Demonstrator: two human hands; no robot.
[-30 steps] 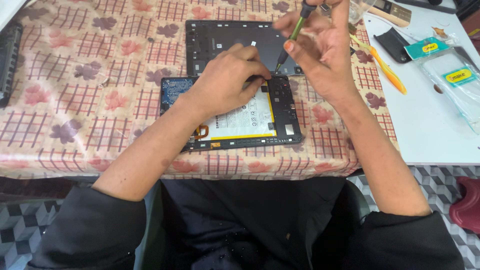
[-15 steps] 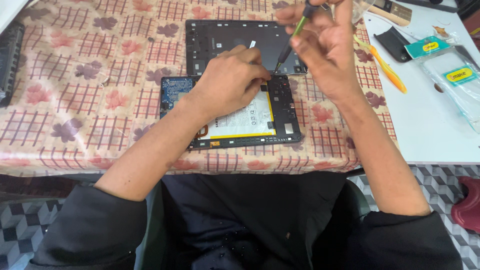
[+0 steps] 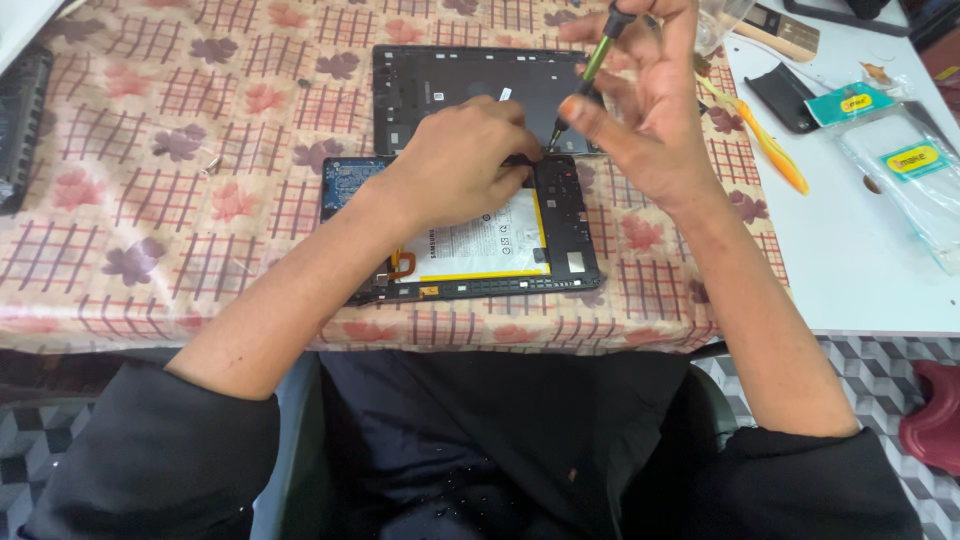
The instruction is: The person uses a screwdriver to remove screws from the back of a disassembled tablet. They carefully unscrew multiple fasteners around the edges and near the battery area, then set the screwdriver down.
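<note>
the right hand [image 3: 650, 110] pinches a green screwdriver [image 3: 585, 75], its tip down at the top edge of the opened tablet [image 3: 480, 245]. the left hand [image 3: 455, 165] lies curled on that tablet, fingers at the same spot, holding nothing visible. the tablet rests on a floral tablecloth [image 3: 150, 200], its back cover [image 3: 450, 90] just behind.

Green screwdriver [image 3: 597, 62], pink floral checked tablecloth [image 3: 200, 150]

Single head-worn view, looking steeply down (close) over forearms, table [image 3: 150, 200] edge, lap
</note>
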